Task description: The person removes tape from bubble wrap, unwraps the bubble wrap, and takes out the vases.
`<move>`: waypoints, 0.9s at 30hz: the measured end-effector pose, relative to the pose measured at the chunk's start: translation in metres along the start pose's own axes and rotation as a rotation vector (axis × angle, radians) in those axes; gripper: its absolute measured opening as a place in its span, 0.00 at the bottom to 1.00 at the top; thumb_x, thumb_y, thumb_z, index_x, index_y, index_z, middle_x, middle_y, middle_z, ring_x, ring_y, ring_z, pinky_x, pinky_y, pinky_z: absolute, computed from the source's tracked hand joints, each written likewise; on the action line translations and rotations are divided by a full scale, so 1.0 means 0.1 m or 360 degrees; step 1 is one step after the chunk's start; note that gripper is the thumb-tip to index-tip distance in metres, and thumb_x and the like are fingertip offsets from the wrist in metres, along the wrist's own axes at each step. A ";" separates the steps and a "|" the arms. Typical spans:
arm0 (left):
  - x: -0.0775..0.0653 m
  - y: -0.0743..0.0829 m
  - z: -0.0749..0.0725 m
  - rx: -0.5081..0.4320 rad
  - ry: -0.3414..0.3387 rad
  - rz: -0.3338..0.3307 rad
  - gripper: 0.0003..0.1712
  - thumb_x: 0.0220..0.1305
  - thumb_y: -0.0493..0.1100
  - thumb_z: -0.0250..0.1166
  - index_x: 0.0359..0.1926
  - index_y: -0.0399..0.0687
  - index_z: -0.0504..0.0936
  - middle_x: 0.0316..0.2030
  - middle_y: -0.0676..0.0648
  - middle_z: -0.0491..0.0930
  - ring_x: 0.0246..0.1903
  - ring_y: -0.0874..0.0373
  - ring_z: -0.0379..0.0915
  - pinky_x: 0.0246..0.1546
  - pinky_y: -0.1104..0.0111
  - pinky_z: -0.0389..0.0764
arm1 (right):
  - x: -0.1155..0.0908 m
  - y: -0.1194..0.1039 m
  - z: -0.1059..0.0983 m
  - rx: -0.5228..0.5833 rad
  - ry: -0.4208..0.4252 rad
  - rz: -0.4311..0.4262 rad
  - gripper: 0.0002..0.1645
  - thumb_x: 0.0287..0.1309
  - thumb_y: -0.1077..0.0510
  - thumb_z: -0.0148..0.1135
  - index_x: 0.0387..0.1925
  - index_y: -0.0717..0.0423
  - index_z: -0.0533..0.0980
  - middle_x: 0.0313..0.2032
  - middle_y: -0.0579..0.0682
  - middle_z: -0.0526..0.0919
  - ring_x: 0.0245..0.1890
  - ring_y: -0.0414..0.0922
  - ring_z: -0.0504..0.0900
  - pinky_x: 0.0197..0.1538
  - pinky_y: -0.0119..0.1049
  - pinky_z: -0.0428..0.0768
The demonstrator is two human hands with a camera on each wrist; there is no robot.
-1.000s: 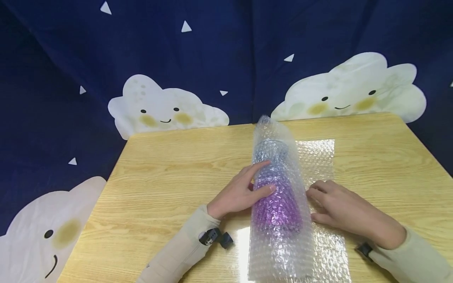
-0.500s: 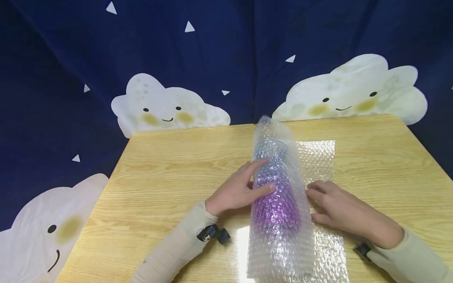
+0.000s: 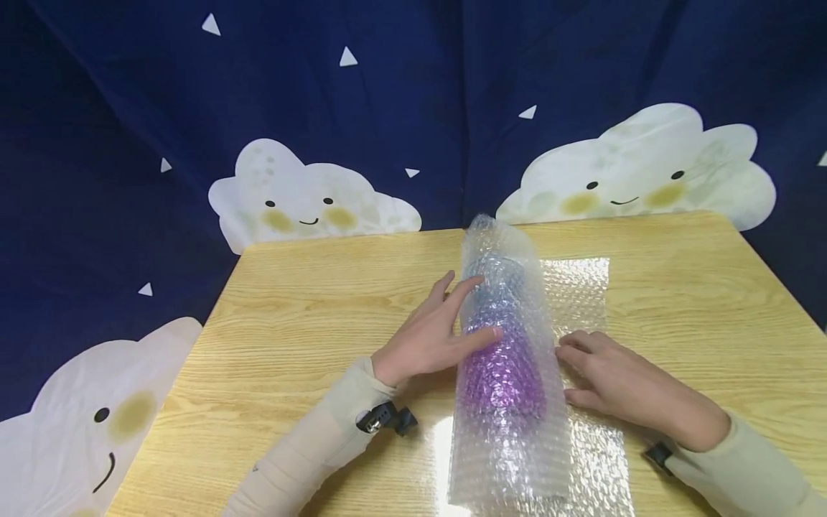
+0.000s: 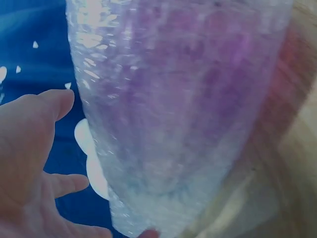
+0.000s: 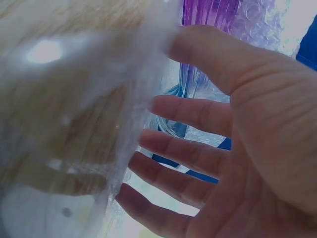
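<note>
A ribbed, vase-like glass object (image 5: 205,12), purple fading to blue, lies inside bubble wrap (image 3: 510,459) on the table. The wrap lies over it, and a flat strip extends beneath to the right. From the left, my left hand (image 3: 426,334) reaches over the bundle with spread fingers. Its thumb rests on top near the purple part, and the index fingertip is at the blue part. My right hand (image 3: 620,380) is at the bundle's right side, its fingertips against the wrap's edge. In the right wrist view, its fingers look fairly straight, with the tips partly behind the film.
The wooden table (image 3: 310,301) carries the bundle, whose narrow end reaches the back edge. A dark blue curtain (image 3: 362,108) with smiling clouds hangs behind. Small black devices (image 3: 384,418) sit at both wrists.
My left hand has shifted slightly up along the bundle, its fingers spreading wider and another finger lifting into sight. The right hand and the wrapped object stay nearly in place.
</note>
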State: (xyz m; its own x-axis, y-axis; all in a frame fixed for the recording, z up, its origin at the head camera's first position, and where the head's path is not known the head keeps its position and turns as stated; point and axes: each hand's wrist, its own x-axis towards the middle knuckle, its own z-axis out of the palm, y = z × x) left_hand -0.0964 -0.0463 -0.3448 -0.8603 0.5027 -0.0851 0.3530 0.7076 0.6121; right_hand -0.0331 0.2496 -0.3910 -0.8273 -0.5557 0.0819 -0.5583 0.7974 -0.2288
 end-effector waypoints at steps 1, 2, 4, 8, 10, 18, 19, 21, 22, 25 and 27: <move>0.01 0.04 -0.01 0.0028 0.0019 0.0026 0.49 0.64 0.77 0.60 0.80 0.78 0.51 0.84 0.39 0.42 0.79 0.36 0.53 0.73 0.36 0.64 | 0.00 0.00 0.00 -0.0001 0.0003 -0.0001 0.37 0.51 0.46 0.78 0.58 0.62 0.81 0.56 0.61 0.83 0.53 0.59 0.83 0.55 0.58 0.84; 0.02 0.08 -0.02 0.0069 0.0036 0.0060 0.49 0.64 0.77 0.60 0.80 0.76 0.52 0.84 0.39 0.43 0.80 0.37 0.51 0.74 0.37 0.63 | 0.00 0.00 0.00 0.0002 0.0007 -0.0002 0.37 0.50 0.46 0.79 0.58 0.62 0.81 0.56 0.61 0.83 0.53 0.59 0.83 0.55 0.58 0.84; 0.04 0.17 -0.03 0.0147 0.0050 0.0138 0.49 0.65 0.75 0.61 0.81 0.71 0.54 0.84 0.39 0.43 0.83 0.38 0.42 0.76 0.37 0.59 | 0.00 0.01 0.00 0.0008 0.0013 -0.0004 0.37 0.50 0.46 0.79 0.58 0.62 0.81 0.56 0.61 0.83 0.53 0.59 0.83 0.55 0.57 0.85; 0.08 0.35 -0.02 0.0325 0.0049 0.0264 0.49 0.65 0.75 0.61 0.81 0.68 0.56 0.84 0.39 0.44 0.83 0.37 0.36 0.75 0.32 0.56 | 0.00 0.01 0.01 0.0021 0.0017 -0.0004 0.36 0.50 0.47 0.79 0.57 0.62 0.81 0.56 0.61 0.83 0.52 0.59 0.83 0.54 0.57 0.85; 0.09 0.42 0.00 0.0408 0.0033 0.0298 0.49 0.65 0.76 0.59 0.81 0.68 0.56 0.83 0.39 0.45 0.84 0.36 0.34 0.73 0.31 0.58 | 0.00 0.01 0.01 0.0019 0.0018 -0.0004 0.37 0.50 0.47 0.79 0.57 0.63 0.81 0.56 0.62 0.83 0.53 0.60 0.83 0.54 0.58 0.85; 0.14 0.57 0.15 0.0612 -0.0132 0.0362 0.50 0.64 0.81 0.54 0.81 0.72 0.55 0.84 0.43 0.43 0.84 0.40 0.27 0.75 0.31 0.51 | -0.01 0.02 0.02 0.0008 0.0044 -0.0025 0.35 0.51 0.48 0.78 0.56 0.63 0.81 0.56 0.63 0.83 0.53 0.62 0.83 0.55 0.59 0.84; 0.14 0.57 0.17 0.0617 -0.0158 0.0357 0.50 0.64 0.81 0.53 0.81 0.73 0.55 0.84 0.43 0.42 0.84 0.41 0.25 0.76 0.30 0.49 | -0.01 0.02 0.02 0.0010 0.0045 -0.0025 0.34 0.51 0.48 0.78 0.56 0.63 0.82 0.56 0.63 0.83 0.53 0.61 0.83 0.55 0.59 0.84; 0.16 0.58 0.20 0.0636 -0.0206 0.0346 0.49 0.64 0.82 0.51 0.81 0.74 0.54 0.85 0.44 0.41 0.84 0.43 0.23 0.76 0.29 0.46 | 0.00 0.02 0.02 0.0015 0.0047 -0.0025 0.33 0.51 0.48 0.78 0.56 0.62 0.82 0.55 0.61 0.83 0.52 0.60 0.83 0.54 0.57 0.85; 0.16 0.58 0.21 0.0645 -0.0223 0.0338 0.49 0.64 0.83 0.50 0.81 0.75 0.54 0.85 0.44 0.40 0.84 0.43 0.22 0.76 0.29 0.45 | 0.00 0.02 0.02 0.0017 0.0046 -0.0024 0.33 0.51 0.48 0.78 0.55 0.61 0.82 0.55 0.60 0.83 0.51 0.59 0.83 0.53 0.57 0.85; 0.18 0.58 0.23 0.0629 -0.0284 0.0303 0.48 0.64 0.84 0.47 0.80 0.79 0.53 0.85 0.46 0.38 0.84 0.45 0.18 0.76 0.29 0.40 | 0.00 0.02 0.02 0.0024 0.0045 -0.0021 0.32 0.50 0.49 0.79 0.55 0.59 0.82 0.53 0.57 0.84 0.50 0.56 0.83 0.52 0.55 0.85; 0.19 0.59 0.24 0.0611 -0.0319 0.0279 0.47 0.63 0.85 0.45 0.80 0.81 0.52 0.85 0.47 0.37 0.83 0.46 0.16 0.77 0.29 0.36 | 0.00 0.02 0.02 0.0030 0.0047 -0.0021 0.32 0.50 0.49 0.79 0.55 0.58 0.83 0.52 0.56 0.84 0.49 0.54 0.83 0.51 0.54 0.85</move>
State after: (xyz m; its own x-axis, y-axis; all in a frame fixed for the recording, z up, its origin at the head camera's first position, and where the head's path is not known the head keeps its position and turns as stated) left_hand -0.0830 0.0164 -0.3290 -0.7006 0.6905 -0.1799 0.6299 0.7169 0.2988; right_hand -0.0339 0.2510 -0.3932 -0.8215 -0.5588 0.1137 -0.5682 0.7853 -0.2458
